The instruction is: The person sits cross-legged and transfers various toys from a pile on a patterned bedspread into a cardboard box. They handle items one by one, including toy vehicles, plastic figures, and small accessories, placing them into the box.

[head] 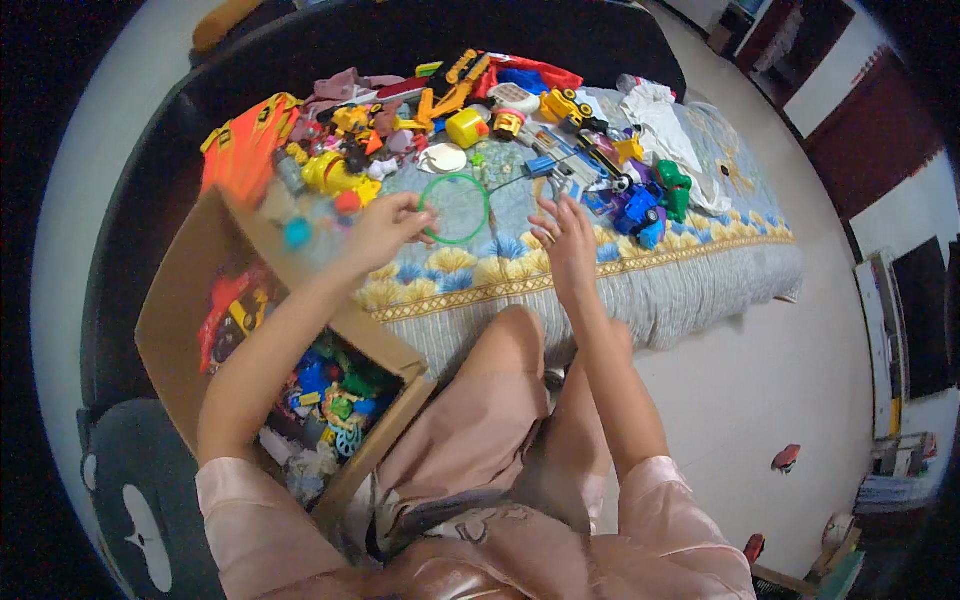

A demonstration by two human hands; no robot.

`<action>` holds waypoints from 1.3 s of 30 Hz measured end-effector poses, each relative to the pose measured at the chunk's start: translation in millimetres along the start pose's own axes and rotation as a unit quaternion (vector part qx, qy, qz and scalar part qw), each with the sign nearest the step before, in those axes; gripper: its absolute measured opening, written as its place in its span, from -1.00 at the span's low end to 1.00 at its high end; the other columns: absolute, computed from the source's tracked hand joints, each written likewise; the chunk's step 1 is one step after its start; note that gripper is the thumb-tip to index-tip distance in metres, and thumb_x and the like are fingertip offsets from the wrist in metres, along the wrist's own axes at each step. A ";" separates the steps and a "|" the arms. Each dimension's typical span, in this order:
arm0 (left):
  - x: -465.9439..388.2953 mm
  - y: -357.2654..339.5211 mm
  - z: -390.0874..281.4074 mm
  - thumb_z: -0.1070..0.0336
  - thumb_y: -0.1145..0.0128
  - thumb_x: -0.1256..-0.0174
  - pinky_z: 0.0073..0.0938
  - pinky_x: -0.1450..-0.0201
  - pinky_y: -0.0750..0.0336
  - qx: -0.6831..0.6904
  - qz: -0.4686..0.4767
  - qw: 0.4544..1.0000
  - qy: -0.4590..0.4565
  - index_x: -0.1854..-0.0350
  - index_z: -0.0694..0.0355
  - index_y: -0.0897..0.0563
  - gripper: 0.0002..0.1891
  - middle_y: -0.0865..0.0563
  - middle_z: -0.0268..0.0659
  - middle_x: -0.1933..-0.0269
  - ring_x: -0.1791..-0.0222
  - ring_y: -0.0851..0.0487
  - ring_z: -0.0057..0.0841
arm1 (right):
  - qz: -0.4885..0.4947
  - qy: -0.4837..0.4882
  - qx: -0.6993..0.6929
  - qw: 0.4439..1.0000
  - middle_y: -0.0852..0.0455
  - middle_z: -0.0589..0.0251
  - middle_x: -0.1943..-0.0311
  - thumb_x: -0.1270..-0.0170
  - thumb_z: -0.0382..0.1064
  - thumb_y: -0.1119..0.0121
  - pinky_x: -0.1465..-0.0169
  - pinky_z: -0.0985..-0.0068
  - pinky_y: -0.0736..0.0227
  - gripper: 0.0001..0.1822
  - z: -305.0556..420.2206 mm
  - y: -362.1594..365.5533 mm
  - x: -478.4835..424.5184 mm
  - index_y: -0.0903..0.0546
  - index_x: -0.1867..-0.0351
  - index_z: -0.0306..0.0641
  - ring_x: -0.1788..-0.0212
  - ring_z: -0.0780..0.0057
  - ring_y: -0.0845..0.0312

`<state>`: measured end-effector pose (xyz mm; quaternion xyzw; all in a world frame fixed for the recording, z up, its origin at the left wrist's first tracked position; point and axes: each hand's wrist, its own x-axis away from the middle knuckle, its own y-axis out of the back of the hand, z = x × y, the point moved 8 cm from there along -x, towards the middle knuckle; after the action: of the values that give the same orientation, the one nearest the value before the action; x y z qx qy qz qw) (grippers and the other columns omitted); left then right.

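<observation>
My left hand (397, 229) pinches the edge of a thin green plastic ring (487, 206) above the patterned bedspread. To its right my right hand (566, 236) is raised with its fingers apart and nothing plainly in them. Beyond the hands lie a blue and white toy gun (570, 161), a white disc-shaped piece (442, 158), a yellow toy cup (466, 128) and a yellow toy animal (330, 174). A blue toy vehicle (639, 210) and a green toy (674, 189) are right of my right hand. Blurred red and teal things show left of my left hand.
An open cardboard box (382, 346) full of mixed toys stands at my left, partly under my left arm. An orange vest (247, 154) lies at the back left, a white cloth (664, 135) at the back right. A small red toy (786, 458) is on the floor.
</observation>
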<state>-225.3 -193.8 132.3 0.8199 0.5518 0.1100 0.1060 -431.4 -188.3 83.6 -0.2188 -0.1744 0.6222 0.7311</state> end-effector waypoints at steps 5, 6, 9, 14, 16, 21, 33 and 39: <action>68.9 79.0 -10.1 0.34 0.09 -0.12 -0.62 0.26 -0.39 -0.030 -0.080 0.994 -0.076 0.30 0.32 -0.45 -0.83 -0.53 -0.35 0.40 0.39 -0.48 -0.64 | 0.144 -0.021 -0.089 0.985 -0.41 0.00 0.16 -0.07 -0.17 0.02 0.33 0.57 -0.35 -0.50 20.1 -94.5 19.5 -0.12 0.01 -0.32 0.41 0.46 -0.44; 85.9 98.2 -9.0 0.34 0.09 -0.12 -0.63 0.27 -0.38 -0.053 -0.106 0.990 -0.081 0.31 0.32 -0.45 -0.83 -0.53 -0.36 0.41 0.39 -0.48 -0.65 | 0.167 -0.035 -0.102 0.980 -0.44 0.01 0.20 -0.06 -0.17 0.02 0.35 0.57 -0.36 -0.51 20.6 -112.1 24.6 -0.13 0.02 -0.31 0.46 0.47 -0.44; 137.8 140.3 -9.2 0.37 0.09 -0.11 -0.67 0.25 -0.33 -0.067 -0.198 0.976 -0.066 0.32 0.30 -0.46 -0.86 -0.53 -0.38 0.40 0.37 -0.46 -0.70 | 0.249 -0.078 -0.154 0.953 -0.46 0.01 0.23 -0.06 -0.19 0.04 0.36 0.59 -0.36 -0.58 16.5 -156.4 44.2 -0.21 0.06 -0.30 0.48 0.50 -0.39; 199.5 191.6 1.1 0.43 0.11 -0.11 -0.66 0.21 -0.35 -0.042 -0.293 0.945 -0.136 0.33 0.31 -0.46 -0.88 -0.55 -0.33 0.39 0.33 -0.48 -0.65 | 0.327 -0.105 -0.084 0.935 -0.48 0.09 0.26 -0.09 -0.22 0.08 0.31 0.57 -0.36 -0.66 -6.3 -220.2 77.9 -0.29 0.11 -0.33 0.43 0.48 -0.41; 215.4 208.3 3.9 0.44 0.11 -0.11 -0.65 0.19 -0.35 -0.049 -0.323 0.932 -0.155 0.34 0.32 -0.46 -0.88 -0.55 -0.31 0.38 0.31 -0.48 -0.64 | 0.327 -0.105 -0.067 0.937 -0.47 0.09 0.26 -0.08 -0.24 0.07 0.28 0.54 -0.36 -0.64 -19.0 -236.2 83.8 -0.27 0.09 -0.33 0.38 0.46 -0.43; 240.1 232.8 21.1 0.44 0.11 -0.10 -0.65 0.18 -0.35 -0.079 -0.383 0.910 -0.140 0.35 0.31 -0.47 -0.88 -0.56 -0.32 0.37 0.29 -0.49 -0.65 | 0.332 -0.087 -0.071 0.936 -0.36 0.04 0.13 -0.05 -0.31 0.01 0.26 0.49 -0.38 -0.50 -28.3 -265.9 102.1 -0.12 -0.02 -0.32 0.33 0.40 -0.45; 258.6 259.5 41.8 0.46 0.10 -0.08 -0.64 0.24 -0.38 -0.102 -0.535 0.832 -0.103 0.28 0.33 -0.47 -0.84 -0.58 -0.26 0.33 0.31 -0.52 -0.58 | 0.407 -0.092 0.059 0.907 -0.48 0.15 0.25 -0.08 -0.31 0.06 0.22 0.62 -0.35 -0.73 -73.4 -282.9 128.8 -0.36 0.17 -0.38 0.33 0.52 -0.44; 269.6 270.4 50.8 0.43 0.11 -0.10 -0.62 0.24 -0.41 0.003 -0.568 0.806 -0.167 0.27 0.35 -0.44 -0.83 -0.57 -0.19 0.34 0.31 -0.52 -0.58 | 0.420 -0.237 0.011 0.876 -0.50 0.12 0.27 -0.17 -0.13 0.21 0.20 0.58 -0.34 -0.65 -105.7 -275.0 136.4 -0.38 0.19 -0.39 0.33 0.48 -0.44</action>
<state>127.1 -45.9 180.8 0.3662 0.8930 -0.1103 0.2372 -124.0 -100.5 139.9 -0.1094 -0.2275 0.9059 0.3401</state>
